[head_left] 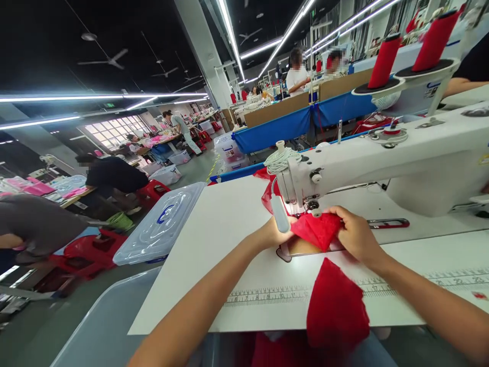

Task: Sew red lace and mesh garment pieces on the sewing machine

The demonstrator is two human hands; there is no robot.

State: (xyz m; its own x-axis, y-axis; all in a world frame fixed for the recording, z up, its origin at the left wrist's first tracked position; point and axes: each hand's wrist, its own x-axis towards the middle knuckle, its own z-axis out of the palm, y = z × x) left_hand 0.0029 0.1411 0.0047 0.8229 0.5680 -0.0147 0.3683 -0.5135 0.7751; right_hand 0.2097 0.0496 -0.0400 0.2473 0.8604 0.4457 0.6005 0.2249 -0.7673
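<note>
A piece of red fabric (317, 230) is stretched between both hands just in front of the needle area of a white sewing machine (355, 165). My right hand (355, 237) pinches its right edge between thumb and fingers. At the left edge is my left hand (275, 232), closed on the cloth, its fingertips partly hidden by a small lit lamp (280, 214). More sheer red fabric (266, 196) lies behind the machine head. A separate red fabric piece (338, 306) drapes over the table's front edge, nearest to me.
A printed ruler strip (267, 295) runs along the white tabletop (198, 244). Red-handled snips (389, 223) lie on the machine bed. Red thread cones (385, 61) stand at upper right. A lidded clear plastic bin (162, 221) is on the left. Other people work farther off.
</note>
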